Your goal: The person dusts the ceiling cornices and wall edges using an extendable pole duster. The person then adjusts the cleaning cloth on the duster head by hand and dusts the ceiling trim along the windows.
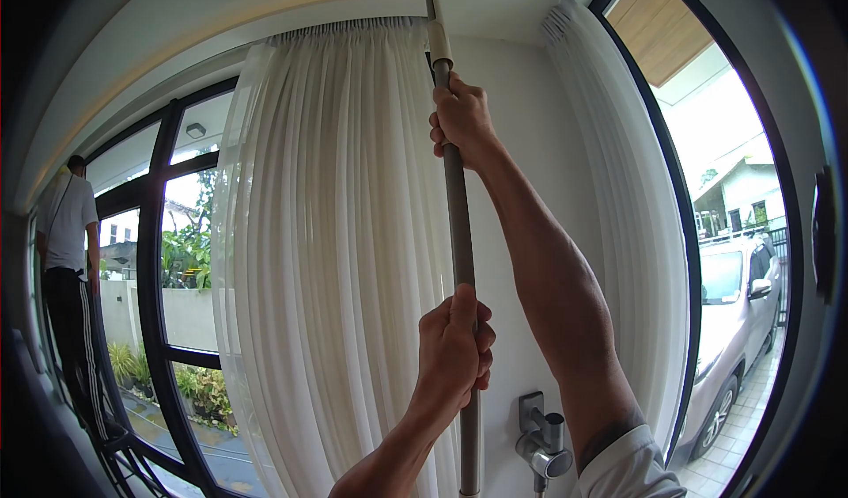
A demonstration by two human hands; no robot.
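A long grey pole [458, 215] with a beige collar near its upper part runs almost upright through the middle of the view, its top leaning slightly left toward the ceiling. My right hand [464, 120] is raised high and wrapped round it just under the collar. Lower down, my left hand [455, 343] grips the same pole with its thumb along the front. Behind and to the left hangs a pleated sheer white curtain [331, 233]. The pole's upper end reaches the top edge of the view, and what is fixed there is cut off.
A silver and grey fitting [543, 449] is near the wall, below my right forearm. Another sheer curtain [618, 197] hangs beside the right window, with a parked car [738, 286] outside. At far left a person [71, 233] stands raised on a dark ladder [132, 463] by black-framed windows.
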